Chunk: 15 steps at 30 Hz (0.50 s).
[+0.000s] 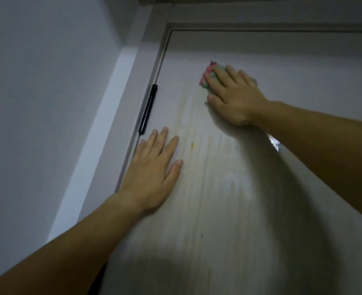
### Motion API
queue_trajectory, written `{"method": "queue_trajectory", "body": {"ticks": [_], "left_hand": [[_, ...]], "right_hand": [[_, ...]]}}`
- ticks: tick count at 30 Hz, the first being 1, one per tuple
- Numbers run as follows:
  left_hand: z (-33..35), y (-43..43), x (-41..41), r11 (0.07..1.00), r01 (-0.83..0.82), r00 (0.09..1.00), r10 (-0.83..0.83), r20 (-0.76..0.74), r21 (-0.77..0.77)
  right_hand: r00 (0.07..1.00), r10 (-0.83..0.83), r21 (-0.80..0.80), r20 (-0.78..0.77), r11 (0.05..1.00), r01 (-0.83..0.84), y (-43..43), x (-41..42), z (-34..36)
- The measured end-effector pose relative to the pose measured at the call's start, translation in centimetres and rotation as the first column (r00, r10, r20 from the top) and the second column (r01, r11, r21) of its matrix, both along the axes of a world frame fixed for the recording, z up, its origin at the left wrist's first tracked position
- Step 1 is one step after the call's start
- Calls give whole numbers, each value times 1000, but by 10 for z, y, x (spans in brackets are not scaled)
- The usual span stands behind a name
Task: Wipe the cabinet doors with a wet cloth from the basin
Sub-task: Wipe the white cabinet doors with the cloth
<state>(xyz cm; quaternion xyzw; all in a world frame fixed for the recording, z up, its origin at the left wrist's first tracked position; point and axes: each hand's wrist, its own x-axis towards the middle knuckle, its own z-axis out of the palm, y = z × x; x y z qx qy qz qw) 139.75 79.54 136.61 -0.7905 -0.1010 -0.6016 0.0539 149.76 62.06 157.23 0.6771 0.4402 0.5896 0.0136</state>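
Head view. Left hand lies flat on the door, fingers straight and spread, grasping nothing. Right hand, higher and to its right, presses the cloth against the door with extended fingers. The cloth is green with a pink edge; that edge shows beyond the fingertips, pointing up and left, while the rest is hidden beneath the hand, so its long axis cannot be told. Yellowish streaks run down the door between the hands. A black hinge stands just above the left fingertips; the wall lies left of that hand.
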Motion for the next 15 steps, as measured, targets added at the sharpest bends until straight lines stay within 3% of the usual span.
{"method": "queue_trajectory", "body": {"ticks": [3,8,15], "left_hand": [[-2,3,0,1000,26,1000,-26,-1,6],[-22,18,-7,998,63,998,-63,10,-24],[-24,23,-11,995,97,995,-97,9,-18]], "right_hand": [[1000,28,-5,-9,1000,-28,36,-19,-12],[985,110,-293,135,954,-66,38,-18,-70],[999,42,-77,27,996,-40,67,-31,-13]]}}
